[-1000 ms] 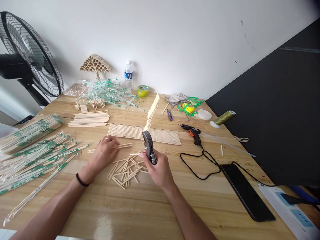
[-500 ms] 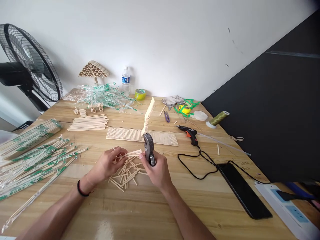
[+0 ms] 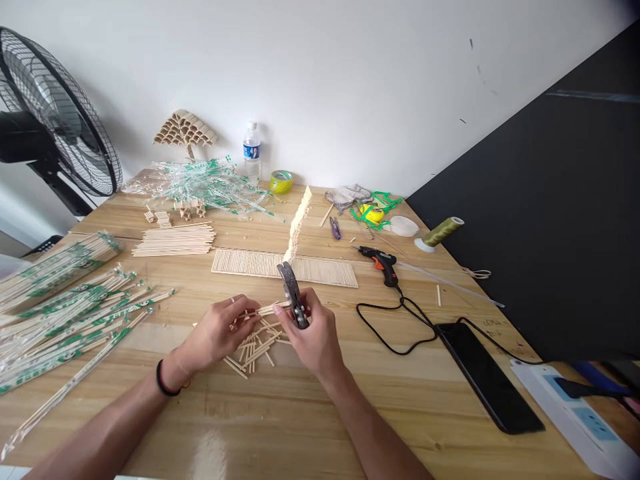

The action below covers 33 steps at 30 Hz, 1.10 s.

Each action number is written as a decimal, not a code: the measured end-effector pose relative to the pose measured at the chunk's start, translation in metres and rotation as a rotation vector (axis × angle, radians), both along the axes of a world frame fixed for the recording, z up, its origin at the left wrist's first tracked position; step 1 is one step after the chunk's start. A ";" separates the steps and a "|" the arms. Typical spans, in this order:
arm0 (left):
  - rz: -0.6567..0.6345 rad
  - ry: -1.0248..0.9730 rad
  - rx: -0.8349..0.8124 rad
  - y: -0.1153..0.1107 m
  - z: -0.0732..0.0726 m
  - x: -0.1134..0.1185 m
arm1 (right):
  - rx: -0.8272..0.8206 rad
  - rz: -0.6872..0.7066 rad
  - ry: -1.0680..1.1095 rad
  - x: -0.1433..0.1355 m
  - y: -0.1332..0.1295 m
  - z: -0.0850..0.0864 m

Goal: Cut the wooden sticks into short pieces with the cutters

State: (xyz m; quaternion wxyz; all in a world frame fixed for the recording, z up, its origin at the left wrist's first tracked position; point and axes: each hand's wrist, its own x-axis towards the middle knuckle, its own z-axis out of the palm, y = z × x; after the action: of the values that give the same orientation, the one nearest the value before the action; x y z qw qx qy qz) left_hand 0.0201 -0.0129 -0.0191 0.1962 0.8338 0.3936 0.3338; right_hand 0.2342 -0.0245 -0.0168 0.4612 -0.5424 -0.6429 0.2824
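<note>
Sticks [image 3: 269,309] sit pinched in left fingers [image 3: 244,305], right fingers [image 3: 284,319] grip a grey tool [image 3: 291,287], and wrappers [image 3: 106,241] hold chopsticks [image 3: 55,273].

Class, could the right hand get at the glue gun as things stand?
Probably yes: nothing stands between the right hand and the glue gun, though that hand's dark tool may need setting down first.

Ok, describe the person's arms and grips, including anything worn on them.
Both forearms are bare, with no sleeve in view. The left grip is an ungloved hand with a slim, pale ring on one finger; a black band circles that wrist. The right grip, also ungloved, shows no ring or band.
</note>
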 end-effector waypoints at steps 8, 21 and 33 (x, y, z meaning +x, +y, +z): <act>0.061 -0.031 -0.038 0.001 0.000 -0.001 | -0.014 0.041 0.035 -0.003 -0.002 0.002; 0.004 -0.089 -0.079 0.002 0.006 -0.001 | 0.125 -0.007 -0.004 0.002 -0.001 -0.003; 0.042 -0.048 -0.117 -0.001 0.009 -0.002 | 0.117 0.062 0.060 0.001 -0.003 -0.001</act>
State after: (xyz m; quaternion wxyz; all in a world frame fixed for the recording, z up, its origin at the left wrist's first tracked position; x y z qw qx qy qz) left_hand 0.0180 -0.0134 -0.0101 0.2470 0.8041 0.4250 0.3343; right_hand 0.2348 -0.0278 -0.0182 0.5021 -0.4858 -0.6607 0.2744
